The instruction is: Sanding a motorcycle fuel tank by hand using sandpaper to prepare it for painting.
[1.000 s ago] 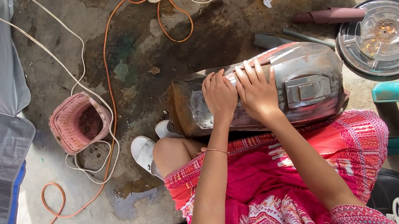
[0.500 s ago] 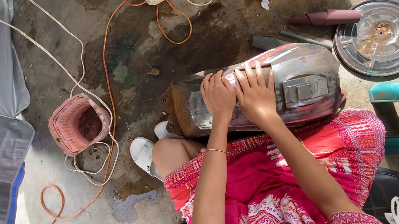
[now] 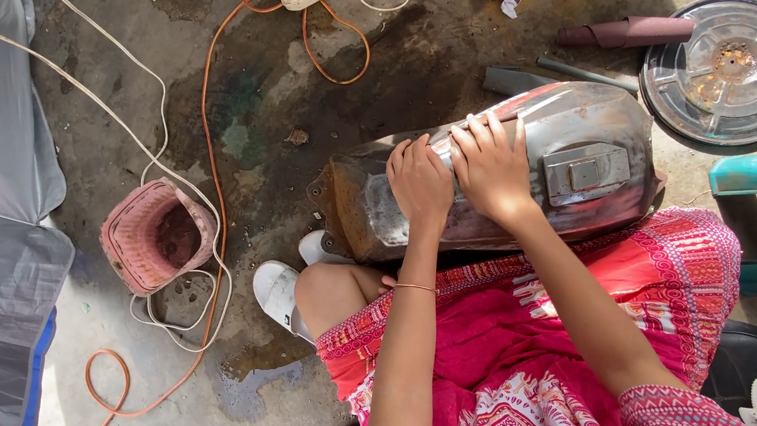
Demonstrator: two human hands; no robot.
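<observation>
Left hand (image 3: 419, 183) and right hand (image 3: 493, 167), both open, palms flat side by side on worn grey metal fuel tank (image 3: 583, 160) across lap.

Both forearms extend from the lower centre of the frame toward mid-frame, converging. Left hand (image 3: 421, 186) and right hand (image 3: 491, 170) lie side by side, palms down, fingers straight and pointing toward the top of the frame. A thin bracelet circles the left wrist
</observation>
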